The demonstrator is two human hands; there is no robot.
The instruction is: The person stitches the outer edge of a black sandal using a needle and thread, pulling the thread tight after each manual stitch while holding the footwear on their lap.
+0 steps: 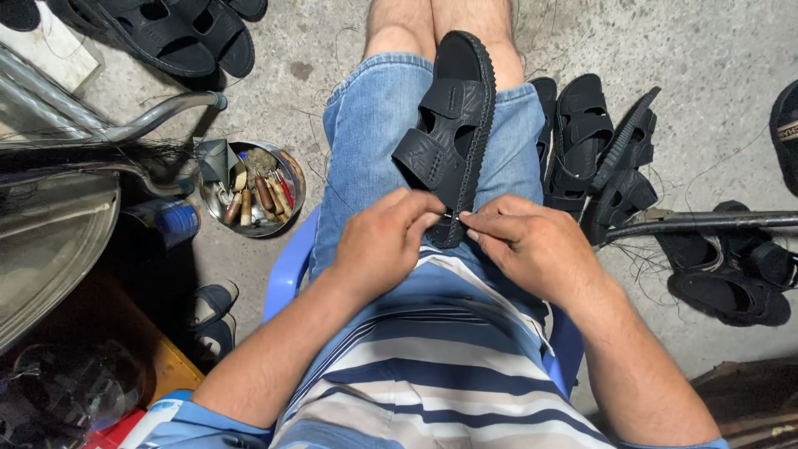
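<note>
Resting on my lap, the sandal (453, 133) lies on edge along my denim shorts (366, 141), its toe pointing toward my knees and its heel end down at my hands. My left hand (382, 245) sits just left of that heel end, its grip closed, thumb and forefinger pinched together at the sole's rim. My right hand (532, 245) sits just right of the heel, its grip pinched shut too, fingertips meeting the left ones at the rim. Something thin and pale shows between the two pinches; I cannot tell whether it is a needle or thread. Left of the sandal, on the concrete floor (715, 58), a round tin (252, 189) holds small tools. Right of the sandal, more black sandals (594, 141) lie bunched on the floor, and a dark metal bar (706, 221) reaches across them. Below the sandal, a blue plastic chair (287, 270) shows under my thigh.
</note>
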